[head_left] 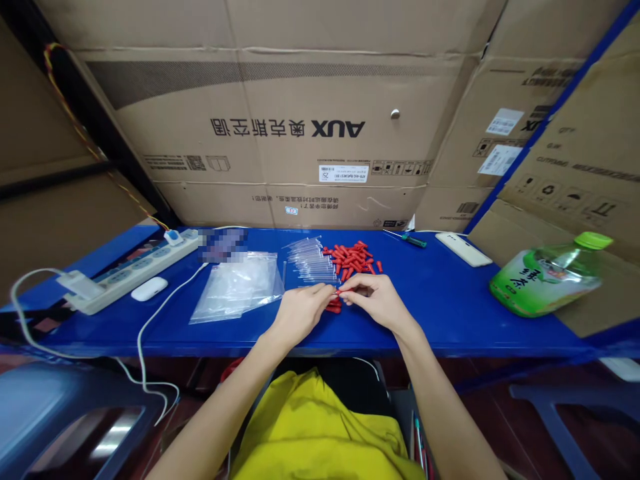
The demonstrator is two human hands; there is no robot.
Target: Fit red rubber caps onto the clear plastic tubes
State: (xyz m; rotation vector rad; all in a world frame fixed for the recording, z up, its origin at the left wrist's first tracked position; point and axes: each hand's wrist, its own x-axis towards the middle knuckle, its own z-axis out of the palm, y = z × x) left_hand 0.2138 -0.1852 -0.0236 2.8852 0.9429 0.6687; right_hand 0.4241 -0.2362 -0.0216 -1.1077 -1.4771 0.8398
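At right hand [377,299], red piece [338,292], mostly hidden

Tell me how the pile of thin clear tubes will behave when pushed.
The clear tubes would probably slide or scatter, being slender and loosely heaped. They look stiff, since they lie straight. They are likely light, being so thin; I can't tell glass from plastic.

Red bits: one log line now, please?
left hand, right hand: together at red bit; red pile: beyond hands; tubes: left of pile; bag: left of tubes
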